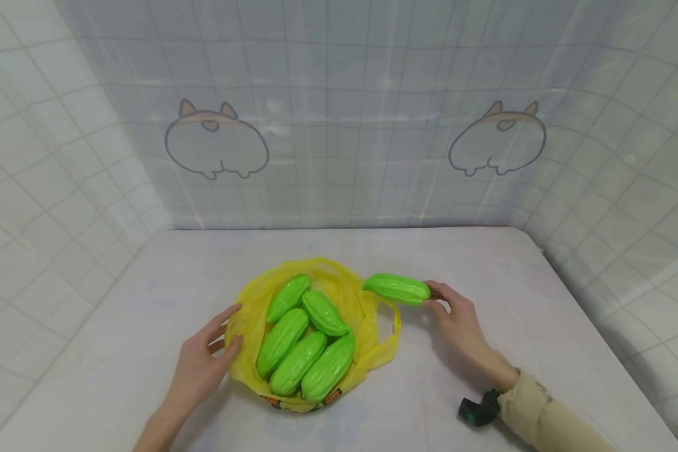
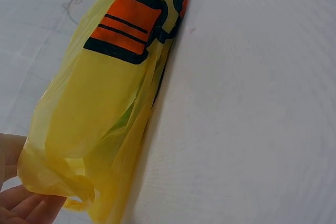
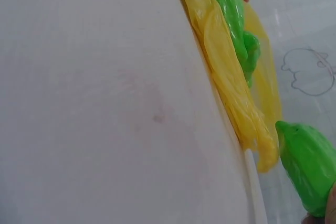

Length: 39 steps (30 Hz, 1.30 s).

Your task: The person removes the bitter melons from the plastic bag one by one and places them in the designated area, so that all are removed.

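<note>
My right hand pinches one end of a shiny green, ridged, cucumber-like vegetable, held level just right of the bag's opening. In the right wrist view the pointed far end of this vegetable faces the bag. A yellow plastic bag lies open on the table, its rim spread wide. Inside are several more green vegetables of the same kind. My left hand holds the bag's left side, thumb and fingers at the rim. In the left wrist view its fingers curl against the yellow film.
A bag handle loop lies out to the right on the white table. Beside my right sleeve is a small dark device. Grid-patterned curtains enclose the table at the back and sides.
</note>
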Available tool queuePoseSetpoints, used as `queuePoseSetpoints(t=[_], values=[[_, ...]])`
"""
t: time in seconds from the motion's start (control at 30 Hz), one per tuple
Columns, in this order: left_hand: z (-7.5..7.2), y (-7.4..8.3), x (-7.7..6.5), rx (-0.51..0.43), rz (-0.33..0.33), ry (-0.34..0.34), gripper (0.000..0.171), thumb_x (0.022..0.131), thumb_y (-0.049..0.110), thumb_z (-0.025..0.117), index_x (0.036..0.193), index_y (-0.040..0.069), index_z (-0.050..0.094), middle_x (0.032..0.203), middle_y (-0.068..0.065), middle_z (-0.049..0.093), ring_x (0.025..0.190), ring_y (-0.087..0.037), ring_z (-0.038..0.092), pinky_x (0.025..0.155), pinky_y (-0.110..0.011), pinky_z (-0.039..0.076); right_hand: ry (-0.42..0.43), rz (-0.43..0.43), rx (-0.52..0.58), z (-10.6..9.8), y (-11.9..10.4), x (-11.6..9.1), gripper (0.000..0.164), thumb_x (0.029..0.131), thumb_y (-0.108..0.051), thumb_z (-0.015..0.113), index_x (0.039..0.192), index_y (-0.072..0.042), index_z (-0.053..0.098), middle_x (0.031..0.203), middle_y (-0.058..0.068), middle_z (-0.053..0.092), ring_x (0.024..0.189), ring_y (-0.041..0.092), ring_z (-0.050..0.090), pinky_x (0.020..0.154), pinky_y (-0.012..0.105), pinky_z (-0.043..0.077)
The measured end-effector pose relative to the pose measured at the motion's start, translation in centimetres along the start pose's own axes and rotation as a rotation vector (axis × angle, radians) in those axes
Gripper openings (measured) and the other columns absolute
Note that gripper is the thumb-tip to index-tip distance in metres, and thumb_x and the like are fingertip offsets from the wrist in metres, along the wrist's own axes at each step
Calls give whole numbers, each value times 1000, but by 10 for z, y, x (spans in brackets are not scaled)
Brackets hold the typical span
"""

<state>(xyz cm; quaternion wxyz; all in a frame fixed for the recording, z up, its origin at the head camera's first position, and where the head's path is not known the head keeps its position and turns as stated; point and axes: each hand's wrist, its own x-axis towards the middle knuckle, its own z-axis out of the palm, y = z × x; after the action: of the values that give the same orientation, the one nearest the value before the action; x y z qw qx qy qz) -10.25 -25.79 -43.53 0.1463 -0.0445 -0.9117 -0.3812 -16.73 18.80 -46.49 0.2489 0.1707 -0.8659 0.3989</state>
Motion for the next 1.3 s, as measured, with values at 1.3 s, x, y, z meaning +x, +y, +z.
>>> queuePoseSetpoints(t=[1.3], values=[[-1,0,1,2,16,2,52,93,10,67,144,16,55,142,-19,57,112,-37,67,85,-33,62,-163,294,-53,-38,41,-16,45,101,-14,58,143,1,50,138,23,59,126,39,56,105,52,48]])
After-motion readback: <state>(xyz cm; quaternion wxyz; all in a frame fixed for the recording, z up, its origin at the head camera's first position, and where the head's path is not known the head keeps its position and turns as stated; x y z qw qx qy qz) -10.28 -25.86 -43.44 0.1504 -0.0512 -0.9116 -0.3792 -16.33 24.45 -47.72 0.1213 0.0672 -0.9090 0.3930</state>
